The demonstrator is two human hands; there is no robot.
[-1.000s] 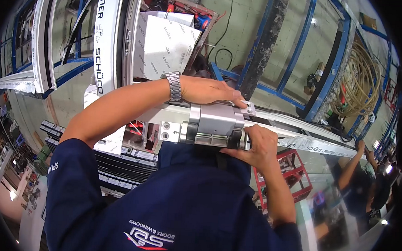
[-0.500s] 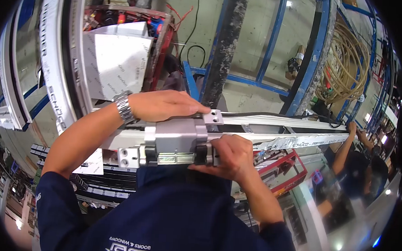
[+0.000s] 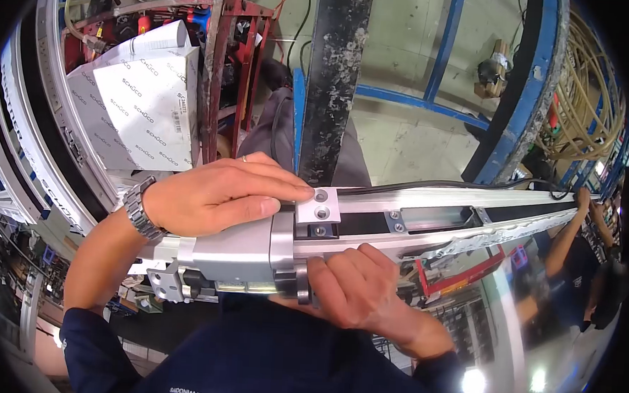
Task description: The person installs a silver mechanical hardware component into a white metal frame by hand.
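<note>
A long white aluminium window profile [image 3: 435,203] runs across at chest height, its dark channel facing up and a torn strip of film along its near edge. At the far right end, another person's hand [image 3: 583,200] is on it. A smooth grey metal block [image 3: 233,253] sits clamped around the near stretch of the profile.

The left hand [image 3: 215,195] lies flat on top of the block, grip spread and closed on nothing, a fingertip touching a small square silver plate [image 3: 319,204] with two screw holes. The right hand [image 3: 356,288] curls tightly around the block's front edge from below.

A steel wristwatch [image 3: 139,212] sits on the left wrist. There is open room along the profile to the right.
</note>
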